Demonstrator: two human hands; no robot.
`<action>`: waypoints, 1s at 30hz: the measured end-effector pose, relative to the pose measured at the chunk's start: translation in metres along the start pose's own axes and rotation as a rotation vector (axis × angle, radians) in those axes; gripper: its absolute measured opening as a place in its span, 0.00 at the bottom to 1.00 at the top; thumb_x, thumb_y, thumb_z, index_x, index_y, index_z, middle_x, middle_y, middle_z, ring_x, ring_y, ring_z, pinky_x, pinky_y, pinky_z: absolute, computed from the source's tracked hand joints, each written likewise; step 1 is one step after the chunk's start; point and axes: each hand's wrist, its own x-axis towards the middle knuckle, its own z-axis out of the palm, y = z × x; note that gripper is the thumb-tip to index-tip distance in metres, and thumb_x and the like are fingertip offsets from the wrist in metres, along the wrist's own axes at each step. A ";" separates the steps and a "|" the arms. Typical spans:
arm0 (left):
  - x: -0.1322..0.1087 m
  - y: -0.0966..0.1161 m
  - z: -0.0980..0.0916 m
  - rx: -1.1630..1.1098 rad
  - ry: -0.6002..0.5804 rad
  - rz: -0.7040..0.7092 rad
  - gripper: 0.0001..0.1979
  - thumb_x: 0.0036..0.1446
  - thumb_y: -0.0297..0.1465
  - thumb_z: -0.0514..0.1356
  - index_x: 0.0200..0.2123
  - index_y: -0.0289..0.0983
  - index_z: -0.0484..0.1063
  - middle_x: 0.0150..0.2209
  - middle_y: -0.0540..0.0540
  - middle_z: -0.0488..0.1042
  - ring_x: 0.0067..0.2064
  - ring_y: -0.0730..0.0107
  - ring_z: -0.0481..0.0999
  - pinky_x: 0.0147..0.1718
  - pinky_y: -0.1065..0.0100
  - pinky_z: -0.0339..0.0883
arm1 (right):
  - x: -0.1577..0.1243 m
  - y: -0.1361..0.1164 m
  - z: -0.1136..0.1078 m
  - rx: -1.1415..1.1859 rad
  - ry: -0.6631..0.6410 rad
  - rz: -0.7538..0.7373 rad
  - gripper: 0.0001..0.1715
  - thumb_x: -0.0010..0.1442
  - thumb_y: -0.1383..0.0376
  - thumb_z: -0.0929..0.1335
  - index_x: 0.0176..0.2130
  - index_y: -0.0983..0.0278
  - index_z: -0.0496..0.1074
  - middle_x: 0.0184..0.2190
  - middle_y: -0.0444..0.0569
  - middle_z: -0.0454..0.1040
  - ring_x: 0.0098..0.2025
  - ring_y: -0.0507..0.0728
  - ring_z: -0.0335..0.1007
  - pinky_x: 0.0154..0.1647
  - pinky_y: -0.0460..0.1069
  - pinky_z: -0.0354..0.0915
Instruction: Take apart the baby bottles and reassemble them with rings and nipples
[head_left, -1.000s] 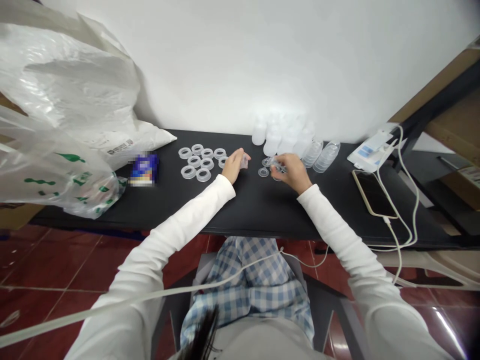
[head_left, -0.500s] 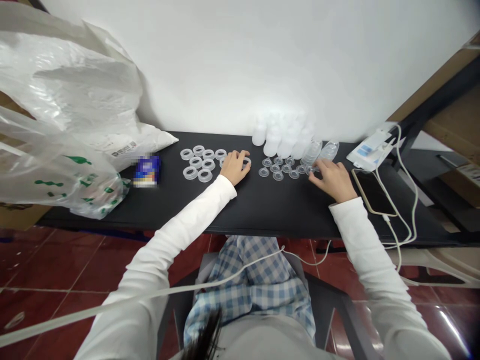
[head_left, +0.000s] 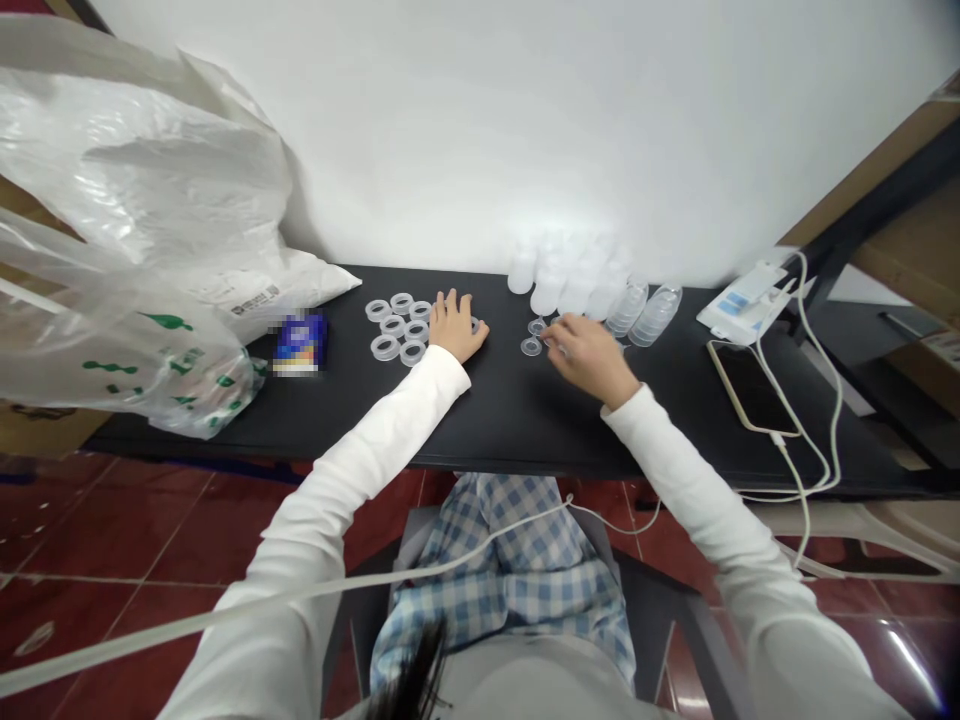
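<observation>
My left hand (head_left: pixel 456 330) lies over the right end of a group of clear plastic rings (head_left: pixel 412 353), its fingers spread and partly covering some of them. A few rings show to its left, and one edge peeks out by the thumb. My right hand (head_left: pixel 592 358) is low over the small clear flanged discs (head_left: pixel 531 347), fingers reaching left and slightly apart, a little blurred. It hides most of these discs; nothing shows in its grasp. Behind it stand frosted white bottles (head_left: pixel 546 292) in a cluster, with clear ribbed cup-like pieces (head_left: pixel 655 316) leaning in stacks on their right.
A large white plastic bag (head_left: pixel 187 190) and a green-printed clear bag (head_left: pixel 165 370) fill the left. A small blue packet (head_left: pixel 300 342) lies beside them. At right are a phone (head_left: pixel 752 388) on a cable and a white power strip (head_left: pixel 742 302). The black table (head_left: pixel 517 430) meets the wall.
My right hand has moved left from beside the clear stacks to over the small discs. My left hand has shifted slightly left, its fingers spreading over the rings.
</observation>
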 end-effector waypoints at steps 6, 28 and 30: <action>-0.001 -0.006 0.007 0.055 -0.017 -0.020 0.23 0.60 0.31 0.52 0.55 0.30 0.72 0.68 0.29 0.63 0.71 0.39 0.59 0.67 0.44 0.54 | 0.038 -0.037 0.050 0.084 -0.108 -0.327 0.11 0.67 0.70 0.61 0.41 0.67 0.72 0.41 0.56 0.73 0.38 0.58 0.65 0.38 0.51 0.55; 0.004 -0.007 0.027 -0.117 -0.222 0.441 0.27 0.61 0.20 0.47 0.63 0.27 0.64 0.65 0.32 0.67 0.67 0.56 0.67 0.67 0.54 0.61 | 0.031 -0.037 0.051 0.158 -0.307 0.044 0.18 0.71 0.62 0.57 0.47 0.62 0.72 0.39 0.50 0.82 0.37 0.57 0.76 0.28 0.50 0.41; 0.005 -0.008 0.028 -0.123 -0.225 0.453 0.27 0.61 0.20 0.47 0.63 0.27 0.64 0.65 0.32 0.67 0.68 0.57 0.66 0.68 0.54 0.60 | 0.031 -0.037 0.050 0.163 -0.314 0.040 0.17 0.71 0.62 0.57 0.47 0.62 0.72 0.40 0.50 0.83 0.37 0.57 0.77 0.28 0.50 0.41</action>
